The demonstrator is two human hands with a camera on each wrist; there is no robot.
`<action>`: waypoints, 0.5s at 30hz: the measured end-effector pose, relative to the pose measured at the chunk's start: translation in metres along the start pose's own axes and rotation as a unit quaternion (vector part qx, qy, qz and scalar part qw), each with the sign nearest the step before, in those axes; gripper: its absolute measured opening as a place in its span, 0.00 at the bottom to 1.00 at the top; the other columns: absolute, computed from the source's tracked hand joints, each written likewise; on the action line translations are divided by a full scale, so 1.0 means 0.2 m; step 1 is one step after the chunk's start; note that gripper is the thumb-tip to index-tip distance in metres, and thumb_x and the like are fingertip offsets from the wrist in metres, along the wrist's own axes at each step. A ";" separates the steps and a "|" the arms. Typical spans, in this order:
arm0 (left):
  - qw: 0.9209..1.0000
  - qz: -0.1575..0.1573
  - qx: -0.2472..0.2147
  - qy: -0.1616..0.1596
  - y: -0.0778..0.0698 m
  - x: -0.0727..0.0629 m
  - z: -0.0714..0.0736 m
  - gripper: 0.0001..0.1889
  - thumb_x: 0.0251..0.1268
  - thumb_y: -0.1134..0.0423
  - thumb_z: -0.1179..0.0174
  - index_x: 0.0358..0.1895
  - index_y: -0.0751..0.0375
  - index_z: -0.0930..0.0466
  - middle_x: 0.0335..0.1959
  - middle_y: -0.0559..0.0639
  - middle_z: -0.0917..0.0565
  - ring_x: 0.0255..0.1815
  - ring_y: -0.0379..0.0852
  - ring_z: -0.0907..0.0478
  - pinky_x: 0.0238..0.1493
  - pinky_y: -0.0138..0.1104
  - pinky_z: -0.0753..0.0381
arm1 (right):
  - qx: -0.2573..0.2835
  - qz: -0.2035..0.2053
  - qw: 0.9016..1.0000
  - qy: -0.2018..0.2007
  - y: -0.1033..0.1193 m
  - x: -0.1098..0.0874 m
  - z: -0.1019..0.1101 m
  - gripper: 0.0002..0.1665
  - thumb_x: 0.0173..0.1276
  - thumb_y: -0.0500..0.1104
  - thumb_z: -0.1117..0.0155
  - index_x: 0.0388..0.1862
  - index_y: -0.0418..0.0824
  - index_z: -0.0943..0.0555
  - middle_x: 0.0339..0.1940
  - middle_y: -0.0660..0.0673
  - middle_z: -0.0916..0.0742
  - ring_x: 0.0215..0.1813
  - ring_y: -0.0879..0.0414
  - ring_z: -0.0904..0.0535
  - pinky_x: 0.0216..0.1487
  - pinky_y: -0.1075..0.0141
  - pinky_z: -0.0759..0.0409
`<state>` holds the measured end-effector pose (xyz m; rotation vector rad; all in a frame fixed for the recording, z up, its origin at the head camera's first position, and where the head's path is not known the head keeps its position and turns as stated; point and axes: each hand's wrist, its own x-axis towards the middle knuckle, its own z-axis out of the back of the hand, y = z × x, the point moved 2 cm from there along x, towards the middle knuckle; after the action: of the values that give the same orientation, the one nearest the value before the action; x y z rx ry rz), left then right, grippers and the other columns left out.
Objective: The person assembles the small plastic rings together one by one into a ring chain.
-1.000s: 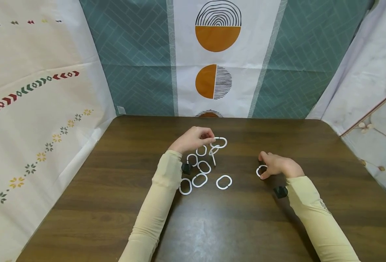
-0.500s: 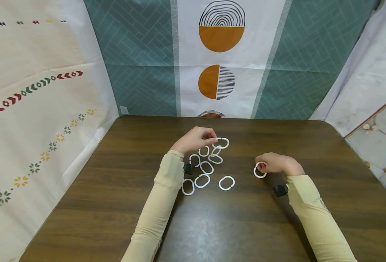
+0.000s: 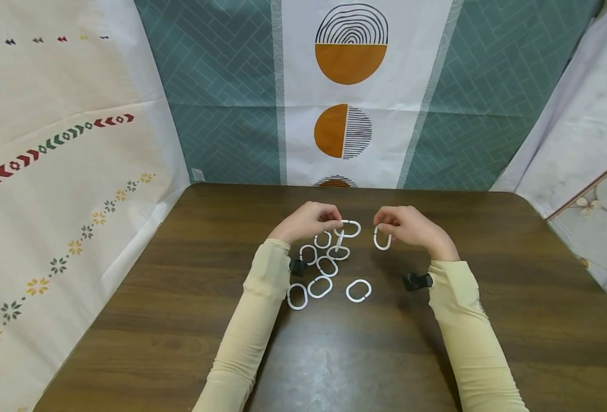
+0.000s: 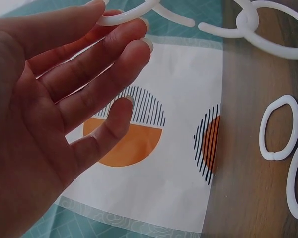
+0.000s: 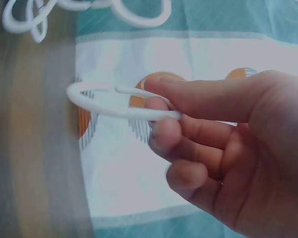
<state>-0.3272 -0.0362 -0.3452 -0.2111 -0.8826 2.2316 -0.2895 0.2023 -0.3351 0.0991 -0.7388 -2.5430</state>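
Note:
Thumb and fingers of my left hand (image 3: 305, 223) pinch a white oval plastic link (image 3: 360, 229). From it hangs a second link (image 3: 340, 240), and a third white link (image 3: 349, 253) is at the bottom, low over the table. The left wrist view shows joined links (image 4: 278, 48) beyond the fingertips, partly cut off by the frame. To the right, my right hand (image 3: 411, 226) pinches a single white link (image 3: 383, 249) by one end, raised above the table. A small break in that link's loop (image 5: 119, 112) faces the thumb side in the right wrist view.
Several loose white links, one of them a link (image 3: 320, 297) in front of the left wrist, lie on the brown wooden table (image 3: 179, 297). Another link (image 3: 358, 280) lies apart, between the forearms. Patterned cloths (image 3: 221, 114) hang behind and beside the table.
My right hand has taken a link off the table at the right, lifted it and carried it leftward, close to the left hand. The left hand stays put while its hanging links swing.

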 end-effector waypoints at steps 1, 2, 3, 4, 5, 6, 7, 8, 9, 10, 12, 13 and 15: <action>1.000 -0.001 0.001 -0.001 0.00 0.00 0.00 0.08 0.68 0.58 0.41 0.40 0.59 0.17 0.33 0.53 0.15 0.38 0.53 0.18 0.38 0.31 0.24 | -0.001 0.001 1.000 -0.008 0.02 0.01 0.00 0.06 0.69 0.34 0.41 0.44 0.36 0.21 0.28 0.42 0.15 0.23 0.58 0.23 0.31 0.66 0.24; 1.000 -0.001 0.000 -0.001 0.00 0.00 0.00 0.08 0.68 0.58 0.41 0.40 0.58 0.17 0.34 0.55 0.14 0.38 0.51 0.18 0.39 0.31 0.24 | 0.000 0.002 1.000 -0.016 0.03 0.03 0.01 0.07 0.69 0.34 0.41 0.44 0.36 0.21 0.28 0.42 0.15 0.23 0.58 0.23 0.31 0.66 0.24; 1.000 -0.002 0.001 -0.001 0.00 0.00 0.00 0.08 0.68 0.58 0.40 0.40 0.57 0.17 0.35 0.56 0.14 0.37 0.51 0.18 0.39 0.31 0.24 | -0.001 0.004 1.000 -0.022 0.05 0.03 0.01 0.07 0.69 0.34 0.42 0.45 0.36 0.21 0.28 0.41 0.14 0.23 0.58 0.23 0.31 0.65 0.24; 1.000 -0.003 0.003 -0.001 0.00 -0.01 0.00 0.07 0.68 0.58 0.40 0.39 0.57 0.17 0.36 0.57 0.14 0.37 0.49 0.19 0.39 0.31 0.24 | 0.000 0.005 1.000 -0.028 0.06 0.04 0.01 0.07 0.69 0.34 0.41 0.45 0.36 0.21 0.29 0.40 0.14 0.23 0.59 0.23 0.31 0.65 0.24; 1.000 -0.003 0.003 -0.001 0.00 -0.01 0.00 0.07 0.68 0.58 0.40 0.39 0.57 0.17 0.36 0.57 0.14 0.36 0.47 0.19 0.40 0.31 0.24 | 0.004 0.006 0.999 -0.034 0.08 0.05 0.02 0.08 0.69 0.35 0.41 0.45 0.36 0.21 0.30 0.40 0.13 0.23 0.59 0.23 0.31 0.65 0.24; 1.000 -0.004 0.004 -0.001 0.00 -0.01 0.01 0.07 0.68 0.58 0.40 0.39 0.57 0.17 0.36 0.58 0.14 0.35 0.46 0.20 0.40 0.31 0.24 | 0.008 0.006 0.999 -0.042 0.09 0.05 0.02 0.08 0.69 0.35 0.41 0.46 0.35 0.21 0.31 0.39 0.13 0.23 0.59 0.23 0.31 0.65 0.24; 1.000 -0.004 0.006 -0.002 0.00 -0.01 0.01 0.07 0.68 0.58 0.40 0.39 0.57 0.17 0.36 0.57 0.14 0.34 0.44 0.21 0.39 0.31 0.24 | 0.013 0.006 0.999 -0.050 0.10 0.06 0.02 0.08 0.69 0.35 0.41 0.45 0.35 0.21 0.32 0.39 0.13 0.24 0.58 0.23 0.31 0.65 0.24; 1.000 -0.006 0.007 -0.002 0.00 -0.01 0.01 0.07 0.68 0.58 0.40 0.39 0.57 0.17 0.35 0.57 0.13 0.34 0.43 0.21 0.39 0.31 0.24 | 0.020 0.006 0.998 -0.060 0.11 0.06 0.02 0.08 0.69 0.35 0.41 0.45 0.35 0.21 0.33 0.39 0.13 0.24 0.57 0.22 0.31 0.66 0.24; 1.000 -0.008 0.009 -0.002 0.01 -0.01 0.01 0.07 0.68 0.58 0.40 0.39 0.57 0.17 0.35 0.56 0.13 0.33 0.41 0.22 0.39 0.30 0.24 | 0.026 0.007 0.997 -0.071 0.13 0.06 0.02 0.07 0.69 0.35 0.41 0.44 0.36 0.20 0.33 0.39 0.12 0.25 0.57 0.22 0.31 0.66 0.24; 1.000 -0.009 0.011 -0.002 0.01 -0.01 0.01 0.07 0.68 0.58 0.40 0.39 0.57 0.17 0.35 0.56 0.13 0.33 0.41 0.22 0.39 0.30 0.24 | 0.032 0.010 0.996 -0.081 0.14 0.07 0.02 0.07 0.69 0.35 0.41 0.44 0.36 0.20 0.33 0.39 0.12 0.25 0.57 0.22 0.31 0.67 0.24; 1.000 -0.014 0.017 0.001 0.01 -0.01 0.01 0.08 0.68 0.58 0.40 0.39 0.57 0.16 0.35 0.55 0.13 0.32 0.40 0.23 0.38 0.30 0.25 | 0.045 0.016 0.994 -0.102 0.16 0.08 0.02 0.06 0.69 0.36 0.40 0.42 0.36 0.19 0.31 0.39 0.13 0.26 0.56 0.22 0.31 0.68 0.24; 1.000 -0.015 0.019 0.003 0.01 -0.01 0.00 0.08 0.68 0.58 0.40 0.39 0.57 0.16 0.35 0.54 0.13 0.32 0.40 0.23 0.38 0.29 0.25 | 0.052 0.018 0.992 -0.111 0.17 0.08 0.01 0.06 0.69 0.36 0.40 0.41 0.36 0.18 0.30 0.39 0.13 0.26 0.56 0.22 0.31 0.68 0.24; 1.000 -0.017 0.023 0.011 0.01 0.00 0.00 0.08 0.68 0.57 0.41 0.40 0.58 0.16 0.36 0.56 0.13 0.31 0.40 0.24 0.37 0.29 0.26 | 0.063 0.022 0.990 -0.121 0.18 0.08 0.01 0.06 0.69 0.36 0.39 0.41 0.36 0.18 0.29 0.39 0.14 0.25 0.58 0.23 0.30 0.68 0.25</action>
<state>-0.3280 -0.0376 -0.3467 -0.1968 -0.8163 2.2114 -0.2896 0.1694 -0.3143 -0.1866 -0.9847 -2.4908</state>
